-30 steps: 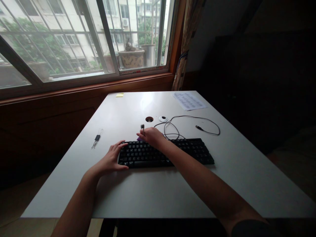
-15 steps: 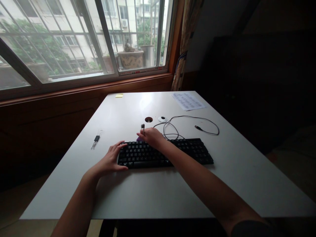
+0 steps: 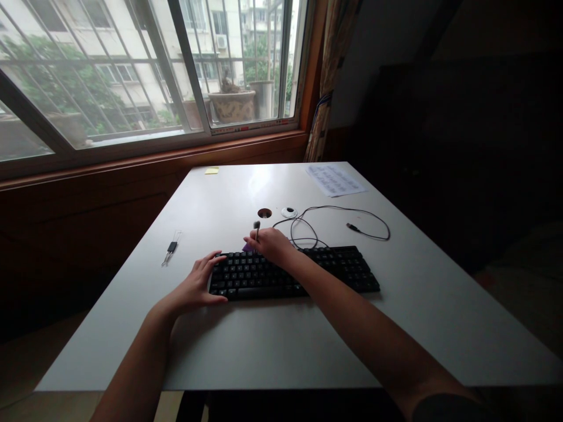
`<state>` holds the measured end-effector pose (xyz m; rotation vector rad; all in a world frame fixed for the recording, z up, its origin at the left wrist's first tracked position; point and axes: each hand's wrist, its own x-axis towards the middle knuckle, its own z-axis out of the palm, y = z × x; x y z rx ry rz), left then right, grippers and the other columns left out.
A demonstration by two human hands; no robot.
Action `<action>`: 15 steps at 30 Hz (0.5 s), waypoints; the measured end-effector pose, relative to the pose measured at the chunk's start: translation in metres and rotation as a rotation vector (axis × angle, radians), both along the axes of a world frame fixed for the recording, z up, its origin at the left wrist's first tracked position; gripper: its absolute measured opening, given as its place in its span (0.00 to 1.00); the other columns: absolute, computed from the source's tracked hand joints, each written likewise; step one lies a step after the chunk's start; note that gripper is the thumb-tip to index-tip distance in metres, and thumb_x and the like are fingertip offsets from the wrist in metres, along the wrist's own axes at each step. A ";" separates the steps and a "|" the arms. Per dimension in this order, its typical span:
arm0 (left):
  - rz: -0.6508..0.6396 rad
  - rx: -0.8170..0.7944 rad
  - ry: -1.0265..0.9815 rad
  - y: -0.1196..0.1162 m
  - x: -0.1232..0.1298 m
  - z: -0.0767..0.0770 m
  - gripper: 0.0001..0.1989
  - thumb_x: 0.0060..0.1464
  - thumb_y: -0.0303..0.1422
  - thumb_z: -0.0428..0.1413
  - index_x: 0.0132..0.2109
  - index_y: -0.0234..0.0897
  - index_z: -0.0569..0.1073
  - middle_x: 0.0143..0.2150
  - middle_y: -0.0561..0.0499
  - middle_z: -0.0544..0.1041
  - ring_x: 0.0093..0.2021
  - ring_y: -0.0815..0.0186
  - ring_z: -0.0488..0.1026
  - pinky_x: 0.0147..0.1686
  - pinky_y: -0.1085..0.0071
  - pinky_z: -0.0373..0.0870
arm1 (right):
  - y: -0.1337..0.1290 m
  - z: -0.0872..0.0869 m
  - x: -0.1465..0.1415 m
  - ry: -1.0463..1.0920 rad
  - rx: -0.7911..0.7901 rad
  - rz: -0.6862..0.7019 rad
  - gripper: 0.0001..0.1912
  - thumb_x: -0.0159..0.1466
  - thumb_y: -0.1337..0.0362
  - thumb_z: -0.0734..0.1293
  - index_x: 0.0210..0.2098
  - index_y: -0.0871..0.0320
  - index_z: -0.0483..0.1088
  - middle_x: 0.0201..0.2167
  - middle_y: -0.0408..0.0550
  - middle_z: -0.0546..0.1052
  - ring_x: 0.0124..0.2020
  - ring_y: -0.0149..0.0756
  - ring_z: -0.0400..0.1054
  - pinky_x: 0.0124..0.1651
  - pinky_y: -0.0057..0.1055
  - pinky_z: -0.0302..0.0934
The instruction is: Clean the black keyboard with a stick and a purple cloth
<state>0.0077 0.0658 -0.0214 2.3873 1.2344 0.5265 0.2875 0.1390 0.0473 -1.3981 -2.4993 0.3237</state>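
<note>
A black keyboard (image 3: 259,275) lies flat on the white table, partly covered by my right forearm. My left hand (image 3: 203,282) clasps its left end, fingers at the far corner and thumb along the near edge. Over the keyboard's back rows, my right hand (image 3: 269,243) is closed around a thin upright brush (image 3: 257,226). The brush's grey tip sticks up above the fingers. A purple part (image 3: 248,247) shows below my fingers at the keyboard's back edge; whether it belongs to the brush I cannot tell for certain.
A black cable (image 3: 343,207) loops behind the keyboard to a USB plug (image 3: 353,227). Beyond are a cable hole (image 3: 264,213) and its white cover (image 3: 289,212). A binder clip (image 3: 172,247) lies left, yellow sticky notes (image 3: 212,170) and a printed sheet (image 3: 336,180) at the back.
The brush's upper tip has shifted slightly to the right in my right hand. My left hand stays on the keyboard, which has hardly moved.
</note>
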 end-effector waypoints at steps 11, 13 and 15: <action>0.000 0.016 -0.003 0.002 -0.001 -0.003 0.52 0.49 0.46 0.70 0.73 0.53 0.51 0.74 0.41 0.52 0.70 0.39 0.53 0.66 0.38 0.59 | -0.002 0.007 -0.014 -0.117 0.005 -0.010 0.22 0.75 0.54 0.57 0.47 0.58 0.80 0.42 0.59 0.82 0.44 0.44 0.77 0.45 0.33 0.62; 0.004 0.011 -0.007 0.002 -0.001 -0.003 0.52 0.49 0.46 0.70 0.73 0.53 0.51 0.74 0.41 0.52 0.70 0.40 0.54 0.66 0.38 0.60 | -0.001 0.007 -0.013 -0.130 -0.001 -0.014 0.22 0.75 0.53 0.57 0.46 0.58 0.80 0.41 0.58 0.83 0.44 0.44 0.77 0.45 0.32 0.62; 0.005 0.005 -0.007 0.002 0.000 -0.003 0.51 0.49 0.47 0.70 0.73 0.54 0.51 0.74 0.41 0.51 0.70 0.40 0.54 0.65 0.38 0.60 | 0.000 0.007 -0.012 -0.136 0.001 -0.029 0.23 0.75 0.54 0.56 0.47 0.58 0.79 0.41 0.58 0.83 0.43 0.43 0.77 0.45 0.32 0.63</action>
